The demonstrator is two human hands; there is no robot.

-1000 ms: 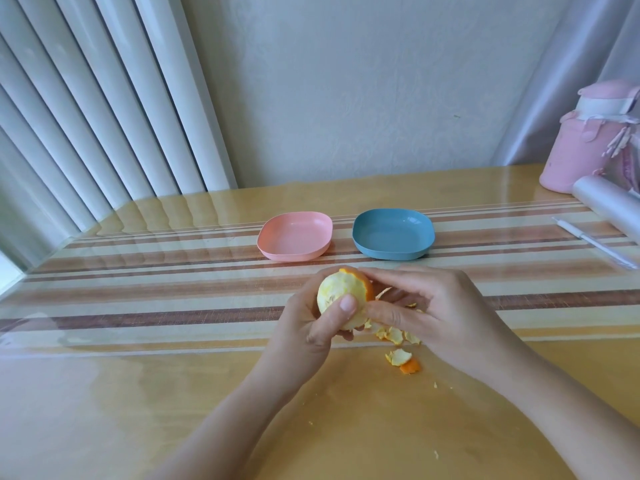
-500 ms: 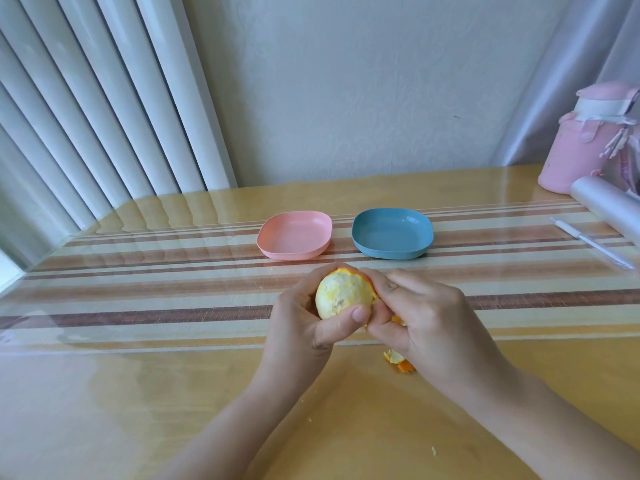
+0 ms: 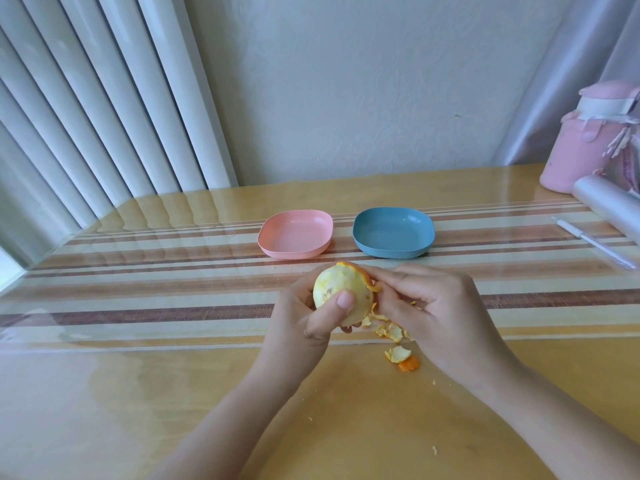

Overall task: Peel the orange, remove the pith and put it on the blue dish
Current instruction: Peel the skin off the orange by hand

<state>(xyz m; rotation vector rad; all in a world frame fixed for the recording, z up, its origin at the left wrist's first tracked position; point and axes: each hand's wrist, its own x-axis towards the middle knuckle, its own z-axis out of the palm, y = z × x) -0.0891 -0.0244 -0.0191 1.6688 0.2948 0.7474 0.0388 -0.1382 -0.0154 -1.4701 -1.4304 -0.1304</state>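
Fingers (image 3: pixel 301 289) of our left hand (image 3: pixel 304 323) are curling round the orange (image 3: pixel 337 289), and the thumb is pressing flat on its pale, mostly peeled front. We are holding the fruit above the table (image 3: pixel 138 393), just in front of the two dishes and touching neither of them. Our right hand (image 3: pixel 436 313) is meeting the fruit from its right side. Its fingertips (image 3: pixel 388 277) are drawn together and are pinching the edge of the strip of orange skin (image 3: pixel 360 271) on top.

Small peel pieces (image 3: pixel 398 353) are lying on the table under this hand, and the hand is hiding some of them from us. A striped mat (image 3: pixel 138 289) is running across the table under a shiny clear cover. At the far right a pink bottle (image 3: pixel 581 147), a clear roll (image 3: pixel 609 202) and a white pen (image 3: pixel 595 245) are standing well apart from our hands.

The pink dish (image 3: pixel 296 237) and the blue dish (image 3: pixel 393 233) are sitting side by side, and each is showing us only its bare bottom.
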